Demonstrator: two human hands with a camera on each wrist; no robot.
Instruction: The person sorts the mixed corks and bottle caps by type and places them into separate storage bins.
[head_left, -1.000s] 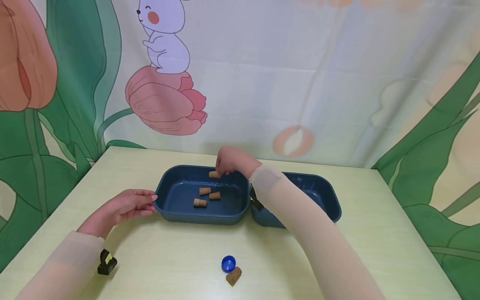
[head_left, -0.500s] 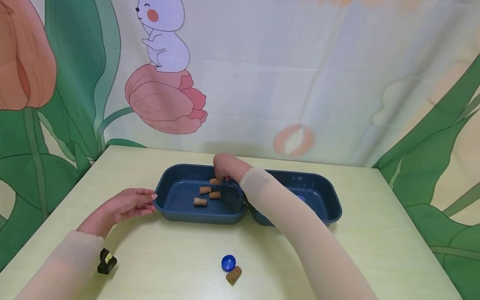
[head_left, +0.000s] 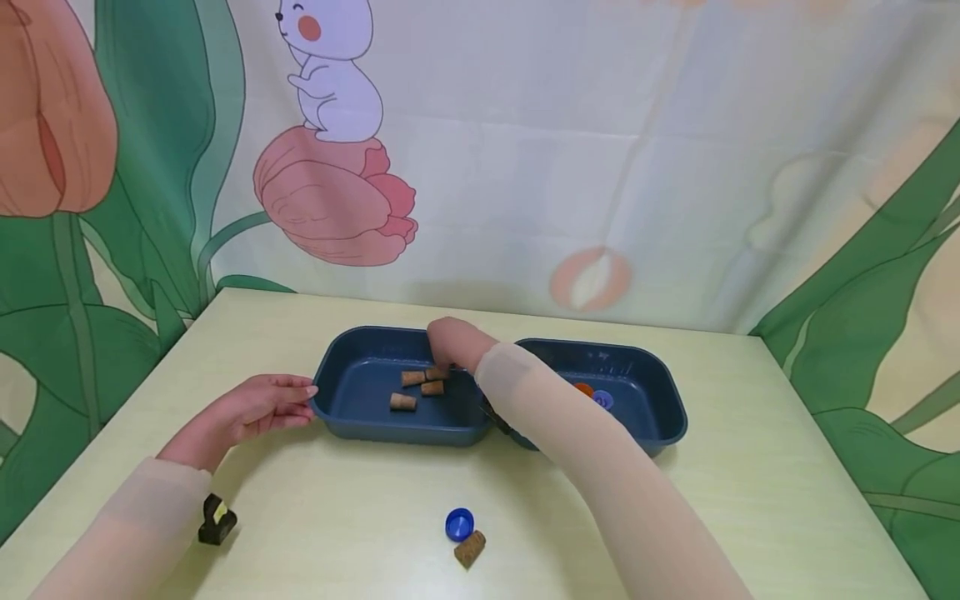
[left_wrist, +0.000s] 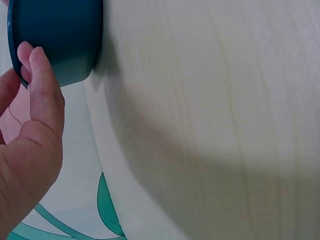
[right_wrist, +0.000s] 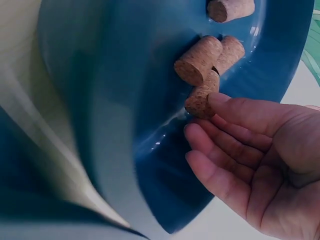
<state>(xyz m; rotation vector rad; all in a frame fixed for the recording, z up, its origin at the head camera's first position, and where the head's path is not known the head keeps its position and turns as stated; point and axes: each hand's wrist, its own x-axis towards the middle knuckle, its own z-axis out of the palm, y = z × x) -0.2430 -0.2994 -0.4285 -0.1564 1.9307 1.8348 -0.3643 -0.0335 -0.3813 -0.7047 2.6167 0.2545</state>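
Note:
The left blue tray (head_left: 408,434) stands on the table. My left hand (head_left: 258,408) holds its left end, fingers on the outer wall (left_wrist: 75,60) and thumb by the rim. Inside that tray, my right hand (head_left: 456,342) pinches a cork (right_wrist: 200,102) between thumb and fingers, low over the floor at the right side. The held cork touches or nearly touches another cork (right_wrist: 199,61). Two more corks, one behind (right_wrist: 231,52) and one apart (head_left: 402,402), lie on the tray floor.
A second blue tray (head_left: 663,408) stands to the right, partly behind my right sleeve. An orange cap (head_left: 584,389) and a purple-blue cap (head_left: 602,399) lie in it. Nearer me, a blue bottle cap (head_left: 460,524) and a cork (head_left: 470,549) lie on the table. A printed curtain hangs behind.
My right hand has come down and slightly nearer inside the left tray, bringing its cork close to the others. Caps in the right tray have come into sight past the sleeve. The left hand stays put.

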